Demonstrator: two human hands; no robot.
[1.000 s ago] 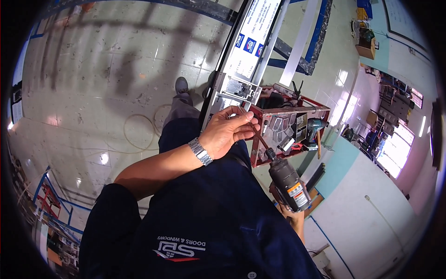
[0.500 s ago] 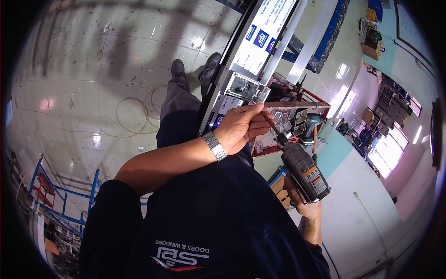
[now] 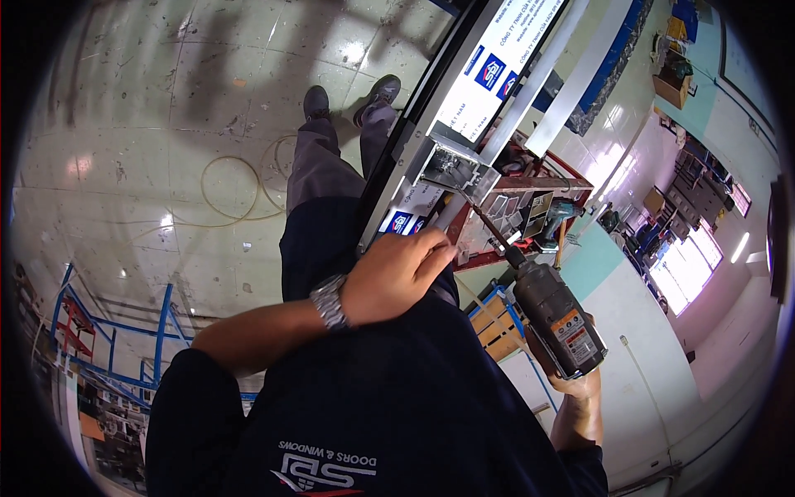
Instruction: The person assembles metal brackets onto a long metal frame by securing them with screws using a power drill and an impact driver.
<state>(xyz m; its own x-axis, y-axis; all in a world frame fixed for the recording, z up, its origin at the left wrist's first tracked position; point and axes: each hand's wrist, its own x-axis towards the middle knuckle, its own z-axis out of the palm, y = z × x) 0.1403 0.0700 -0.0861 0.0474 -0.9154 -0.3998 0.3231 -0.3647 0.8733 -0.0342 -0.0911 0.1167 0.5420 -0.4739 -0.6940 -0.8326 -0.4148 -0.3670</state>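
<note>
My right hand [image 3: 571, 377] grips a dark grey power drill [image 3: 561, 319] from below, mostly hidden behind its body. A long, thin bit [image 3: 494, 234] runs from the drill up and left, its tip close to a metal bracket [image 3: 457, 168] on the frame. The frame is an aluminium profile [image 3: 406, 199] with a black edge and printed white and blue film. My left hand [image 3: 393, 277], wearing a metal watch, is closed at the profile's near end, against its inner edge. Its fingertips are hidden.
Beyond the bit stands a red trolley [image 3: 542, 182] with trays of small parts and a teal cordless drill [image 3: 565, 217]. A cardboard box [image 3: 497, 327] sits beneath the drill. A thin hose [image 3: 232, 190] lies coiled on the floor; blue racks [image 3: 161, 340] stand lower left.
My left hand has left the bit's tip and moved down and left to the profile. The drill has shifted slightly right and down in my right hand.
</note>
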